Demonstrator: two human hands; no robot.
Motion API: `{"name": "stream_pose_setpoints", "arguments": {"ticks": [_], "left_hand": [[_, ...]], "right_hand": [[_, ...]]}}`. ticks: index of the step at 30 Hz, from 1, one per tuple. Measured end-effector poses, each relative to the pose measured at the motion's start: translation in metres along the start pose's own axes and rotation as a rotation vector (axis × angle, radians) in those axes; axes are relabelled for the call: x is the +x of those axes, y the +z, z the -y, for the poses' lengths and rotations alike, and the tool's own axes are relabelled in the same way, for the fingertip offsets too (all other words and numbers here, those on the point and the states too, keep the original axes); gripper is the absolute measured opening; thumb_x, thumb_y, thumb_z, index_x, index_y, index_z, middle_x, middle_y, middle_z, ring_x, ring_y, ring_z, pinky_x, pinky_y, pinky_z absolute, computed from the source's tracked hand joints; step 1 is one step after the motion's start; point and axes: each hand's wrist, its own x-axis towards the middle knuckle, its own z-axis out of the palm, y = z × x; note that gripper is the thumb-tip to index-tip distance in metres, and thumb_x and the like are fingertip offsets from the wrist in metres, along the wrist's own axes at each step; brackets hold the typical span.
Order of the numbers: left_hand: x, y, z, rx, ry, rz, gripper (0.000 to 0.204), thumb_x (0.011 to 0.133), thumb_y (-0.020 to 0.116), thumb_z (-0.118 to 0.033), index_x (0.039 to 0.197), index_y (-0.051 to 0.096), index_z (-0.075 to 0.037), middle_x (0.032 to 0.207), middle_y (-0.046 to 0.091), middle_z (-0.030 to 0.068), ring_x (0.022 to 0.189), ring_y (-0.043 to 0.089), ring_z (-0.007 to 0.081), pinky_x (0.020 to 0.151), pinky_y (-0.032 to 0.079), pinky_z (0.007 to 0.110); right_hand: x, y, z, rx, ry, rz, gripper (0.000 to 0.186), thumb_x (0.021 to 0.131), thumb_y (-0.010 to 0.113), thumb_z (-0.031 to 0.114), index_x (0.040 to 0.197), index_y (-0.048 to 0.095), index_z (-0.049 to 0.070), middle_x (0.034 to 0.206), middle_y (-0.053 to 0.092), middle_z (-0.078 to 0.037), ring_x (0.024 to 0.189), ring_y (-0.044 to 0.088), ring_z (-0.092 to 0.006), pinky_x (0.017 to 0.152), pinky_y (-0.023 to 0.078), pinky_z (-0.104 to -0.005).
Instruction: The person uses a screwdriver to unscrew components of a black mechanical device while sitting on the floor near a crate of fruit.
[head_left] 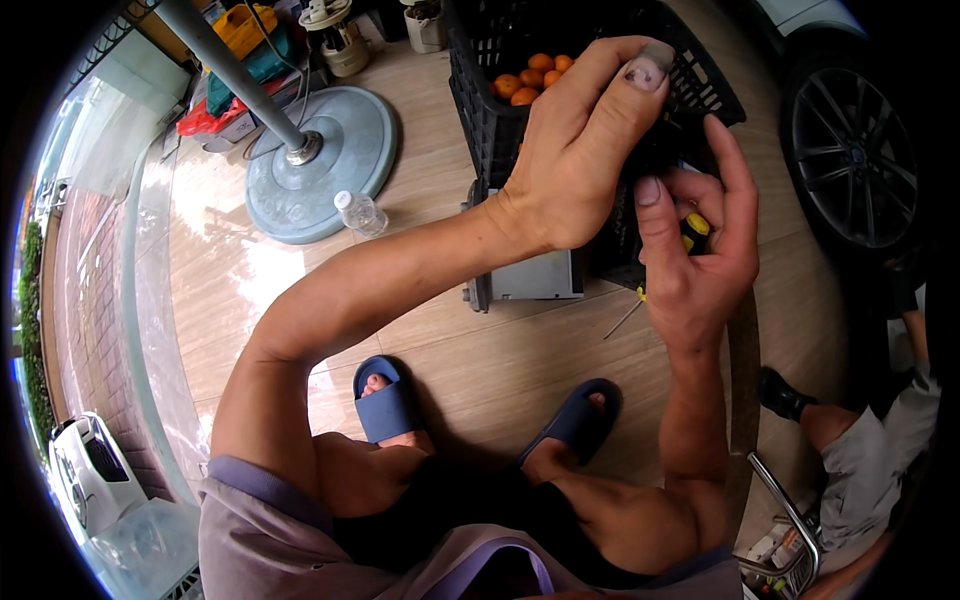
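Note:
My left hand [585, 140] is raised in front of a black plastic crate [483, 130], its thumb and index finger pressed together. Whatever those fingers hold, if anything, cannot be made out. Close on its right, my right hand [695, 245] curls around a screwdriver [695, 233] with a yellow and black handle. The thin metal shaft comes out below that hand and points down to the left. Several orange fruits [522, 95] lie inside the crate, partly covered by my left hand. Dark things behind and between the hands are too shadowed to tell.
A round grey base [350, 130] with a pole stands at left, a clear plastic bottle [360, 213] beside it. Below the crate is a grey metal box [540, 277]. A car wheel [850, 150] is at right, with another person's leg [850, 440] below it.

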Motion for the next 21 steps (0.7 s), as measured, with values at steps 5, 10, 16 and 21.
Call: {"name": "stream_pose_setpoints", "arguments": {"ticks": [5,10,16,21], "left_hand": [[0.001,-0.002,-0.003,0.008,-0.030,0.017,0.041,0.106,0.051,-0.035,0.124,0.059,0.001,0.085,0.061,0.0025,0.081,0.055,0.0090,0.072,0.046,0.026],[0.000,0.001,0.001,0.004,0.025,0.004,0.042,0.106,0.050,-0.035,0.125,0.059,0.002,0.087,0.061,0.0037,0.082,0.055,0.0099,0.074,0.046,0.026],[0.001,0.002,-0.001,-0.094,-0.030,0.007,0.042,0.106,0.050,-0.034,0.126,0.059,0.002,0.090,0.063,0.0050,0.083,0.056,0.0111,0.076,0.047,0.027],[-0.001,0.001,-0.009,0.124,-0.040,0.046,0.055,0.108,0.031,-0.040,0.132,0.058,0.001,0.114,0.066,0.0108,0.105,0.061,0.0160,0.095,0.046,0.028]], "right_hand": [[0.000,-0.001,0.013,0.011,0.106,-0.002,0.061,0.093,0.073,0.006,0.147,0.044,0.000,0.094,0.074,-0.010,0.075,0.065,-0.0076,0.063,0.048,-0.0203],[0.000,0.000,0.010,0.058,0.168,-0.016,0.063,0.091,0.074,0.005,0.147,0.045,0.000,0.096,0.074,-0.011,0.069,0.060,-0.0049,0.060,0.046,-0.0190],[0.000,-0.003,0.017,0.005,0.141,-0.006,0.063,0.092,0.074,0.006,0.148,0.044,-0.001,0.094,0.074,-0.010,0.073,0.063,-0.0071,0.063,0.048,-0.0204],[0.000,-0.002,0.014,0.024,0.165,-0.019,0.064,0.092,0.073,0.004,0.148,0.043,-0.001,0.096,0.074,-0.011,0.071,0.062,-0.0056,0.060,0.046,-0.0189]]}}
